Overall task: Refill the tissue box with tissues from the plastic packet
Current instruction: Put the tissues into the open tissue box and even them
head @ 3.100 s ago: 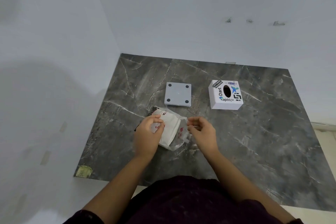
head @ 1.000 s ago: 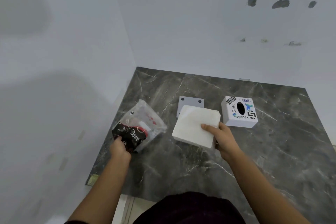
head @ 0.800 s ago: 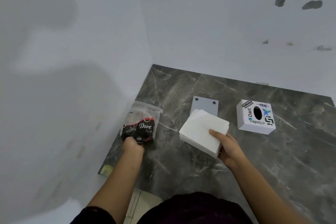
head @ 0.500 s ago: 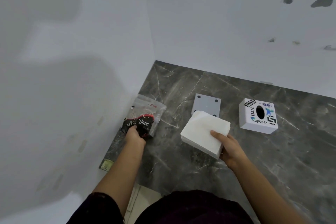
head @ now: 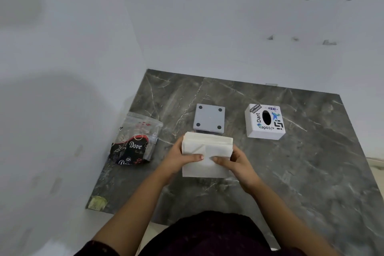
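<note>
A white stack of tissues point(head: 205, 147) is held over the dark marble table point(head: 301, 172), just in front of me. My left hand point(head: 178, 158) grips its left side and my right hand point(head: 234, 160) grips its right side, thumbs on top near the middle. The empty plastic packet point(head: 135, 143), clear with a black "Dove" print, lies flat at the table's left edge. The white tissue box point(head: 265, 121) with stickers and an oval slot stands at the back right. Its grey base plate point(head: 209, 118) lies separately, just behind the stack.
White walls close off the table on the left and at the back. A small yellowish sticker point(head: 96, 202) marks the front left corner. Bare marble lies to the right of my hands.
My left hand let go of the plastic packet, which now lies at the left edge, and came over to the tissue stack. Both hands now hold the stack, turned square to me.
</note>
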